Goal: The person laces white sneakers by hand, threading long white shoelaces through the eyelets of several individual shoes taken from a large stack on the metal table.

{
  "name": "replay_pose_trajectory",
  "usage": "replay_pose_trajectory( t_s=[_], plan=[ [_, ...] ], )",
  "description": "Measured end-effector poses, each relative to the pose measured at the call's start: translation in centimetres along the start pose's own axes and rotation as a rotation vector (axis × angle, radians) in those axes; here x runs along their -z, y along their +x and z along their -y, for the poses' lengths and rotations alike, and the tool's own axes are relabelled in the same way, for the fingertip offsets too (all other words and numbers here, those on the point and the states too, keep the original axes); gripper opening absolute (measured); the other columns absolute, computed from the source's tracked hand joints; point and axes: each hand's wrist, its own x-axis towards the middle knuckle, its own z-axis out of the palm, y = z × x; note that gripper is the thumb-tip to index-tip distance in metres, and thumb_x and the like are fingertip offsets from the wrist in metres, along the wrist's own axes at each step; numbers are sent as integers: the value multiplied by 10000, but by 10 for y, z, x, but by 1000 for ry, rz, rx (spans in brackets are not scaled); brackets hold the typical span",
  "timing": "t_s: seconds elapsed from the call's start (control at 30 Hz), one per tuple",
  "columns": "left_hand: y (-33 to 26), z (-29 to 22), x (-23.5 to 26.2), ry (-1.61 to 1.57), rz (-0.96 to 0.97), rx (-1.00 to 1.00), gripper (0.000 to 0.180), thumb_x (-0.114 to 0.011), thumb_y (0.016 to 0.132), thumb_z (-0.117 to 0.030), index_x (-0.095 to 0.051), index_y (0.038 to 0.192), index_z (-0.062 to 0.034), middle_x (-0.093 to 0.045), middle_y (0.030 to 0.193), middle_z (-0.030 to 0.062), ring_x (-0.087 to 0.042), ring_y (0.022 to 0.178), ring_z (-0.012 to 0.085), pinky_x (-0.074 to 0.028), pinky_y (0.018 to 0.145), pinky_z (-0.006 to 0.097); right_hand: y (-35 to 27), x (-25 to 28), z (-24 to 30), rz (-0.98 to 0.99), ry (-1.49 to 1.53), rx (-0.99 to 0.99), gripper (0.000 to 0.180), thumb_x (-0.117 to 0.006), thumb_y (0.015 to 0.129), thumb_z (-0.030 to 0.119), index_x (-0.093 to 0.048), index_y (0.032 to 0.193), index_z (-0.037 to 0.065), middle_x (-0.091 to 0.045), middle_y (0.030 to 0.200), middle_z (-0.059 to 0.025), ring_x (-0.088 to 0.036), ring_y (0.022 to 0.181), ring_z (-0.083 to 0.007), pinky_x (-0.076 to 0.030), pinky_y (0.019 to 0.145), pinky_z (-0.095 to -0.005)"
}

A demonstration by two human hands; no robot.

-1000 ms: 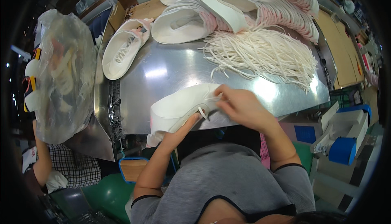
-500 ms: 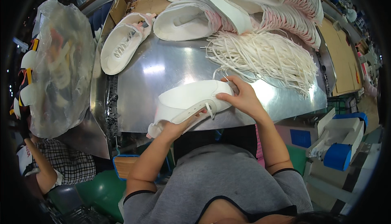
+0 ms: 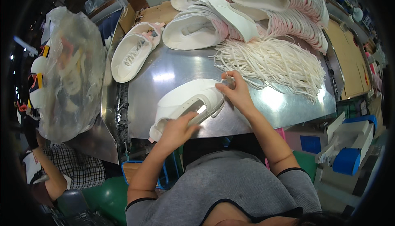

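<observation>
A white shoe upper [image 3: 185, 94] lies on its side on the metal table in front of me, its eyelet strip turned toward me. My left hand [image 3: 179, 128], slightly blurred, grips its near edge by the opening, fingers partly inside. A thin white lace [image 3: 217, 111] runs out near the toe end of the eyelet strip. Just past the toe end, my right hand [image 3: 236, 92] is closed in a pinch. Something small and greyish sits between its fingers, too small to name.
A pile of white laces [image 3: 271, 65] lies at the right of the metal table [image 3: 173, 69]. Behind it are stacked white-and-pink uppers [image 3: 193, 28]. One laced upper [image 3: 135, 53] rests at the left. Beyond stands a clear plastic bag [image 3: 74, 78]; a co-worker's arm [image 3: 53, 170] is at far left.
My left hand has come from beneath the upper to its near edge. My right hand has moved off the toe to just beyond it, and the upper has tipped slightly.
</observation>
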Motion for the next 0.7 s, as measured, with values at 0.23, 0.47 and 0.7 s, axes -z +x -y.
replay_pose_trajectory(
  t_s=[0.23,0.47,0.7],
  plan=[
    [12,-23,3,361,-400,-137,155,-648,852,-70,-642,1007,-59,-665,816,131,-651,749,333,-505,662,421,-29,-11,46,375,1,-109,275,-659,918,249,-696,1064,20,-716,825,-108,-657,685,-153,-502,638,-281],
    [21,-47,35,645,-713,-236,203,-663,798,-23,-689,993,-71,-699,890,76,-669,840,277,-518,753,373,7,-27,90,698,628,-71,263,-603,978,260,-663,1102,36,-481,605,61,-368,495,-20,-263,449,-191],
    [15,-35,58,395,-704,-135,193,-696,821,-19,-680,1010,-55,-694,825,128,-665,760,328,-516,683,385,0,-46,98,698,973,-281,240,-600,977,282,-650,1017,51,-496,611,44,-386,484,-28,-263,437,-195]
  ],
)
